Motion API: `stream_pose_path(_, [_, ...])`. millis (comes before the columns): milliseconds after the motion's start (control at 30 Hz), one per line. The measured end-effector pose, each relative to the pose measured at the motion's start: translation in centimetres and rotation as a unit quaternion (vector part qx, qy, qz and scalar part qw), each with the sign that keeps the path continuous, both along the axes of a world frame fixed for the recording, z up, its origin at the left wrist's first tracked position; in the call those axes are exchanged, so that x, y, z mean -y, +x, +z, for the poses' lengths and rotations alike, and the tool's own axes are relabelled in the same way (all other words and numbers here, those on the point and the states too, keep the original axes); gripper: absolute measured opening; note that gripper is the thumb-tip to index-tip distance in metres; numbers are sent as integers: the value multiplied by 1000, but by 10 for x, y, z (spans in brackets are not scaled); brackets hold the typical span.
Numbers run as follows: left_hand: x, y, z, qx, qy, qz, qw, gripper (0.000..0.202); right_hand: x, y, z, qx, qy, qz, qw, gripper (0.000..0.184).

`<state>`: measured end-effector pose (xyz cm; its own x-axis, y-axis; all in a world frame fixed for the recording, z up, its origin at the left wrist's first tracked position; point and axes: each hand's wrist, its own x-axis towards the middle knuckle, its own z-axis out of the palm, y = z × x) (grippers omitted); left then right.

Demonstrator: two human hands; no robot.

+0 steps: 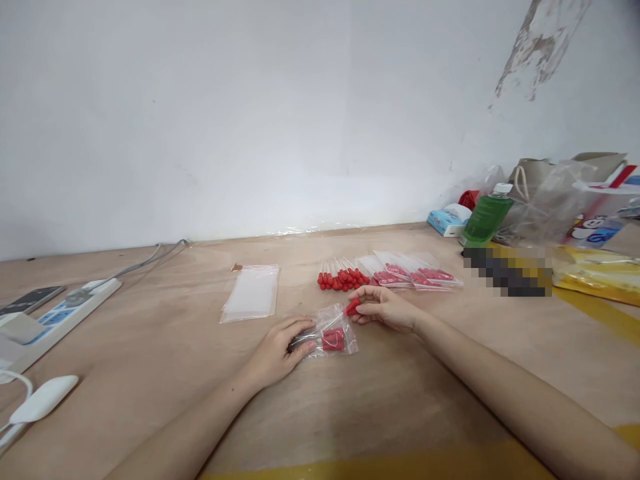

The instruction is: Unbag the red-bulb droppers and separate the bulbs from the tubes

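Note:
A clear zip bag point(353, 341) with several red-ended pieces inside lies on the table in front of me. My left hand point(280, 350) pinches its left end between thumb and fingers. In my right hand point(384, 309), thumb and fingers close on the red end of a thin, pale stick point(353, 307). That stick slants down and left over the bag; whether its tip is inside, I cannot tell. Just beyond my right hand lies a pile of similar red-ended sticks point(345, 279). Filled clear bags point(425, 273) overlap to the right of the pile.
Flat clear bags point(251, 293) are stacked left of the pile. A power strip point(65, 320) with cables and a phone point(31, 299) lie at left. A tissue pack point(447, 220), green bottle point(485, 219), plastic bags point(537, 207) and yellow packet point(600, 273) stand or lie at right.

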<state>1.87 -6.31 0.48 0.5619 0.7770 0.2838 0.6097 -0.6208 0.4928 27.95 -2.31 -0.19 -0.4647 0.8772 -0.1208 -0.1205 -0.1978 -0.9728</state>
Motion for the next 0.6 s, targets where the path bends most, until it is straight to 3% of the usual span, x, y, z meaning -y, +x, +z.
stream_pose_path(167, [0,0,-1,4,-1,0,1000,32,-6,7,4,-2,2,7,1000,32])
stream_pose_path(333, [0,-2,-2,8,-5,-2,1000,32,-17,43,33,56,64,-8,996,29])
stream_pose_path(467, [-1,-2,-3,8,-3,1,1000,32,-25,67,55,27,117,-113,986,30])
stream_pose_path(600, [-2,-2,-5,3,8,0,1000,33,-40,43,54,-14,283,-248,926,31])
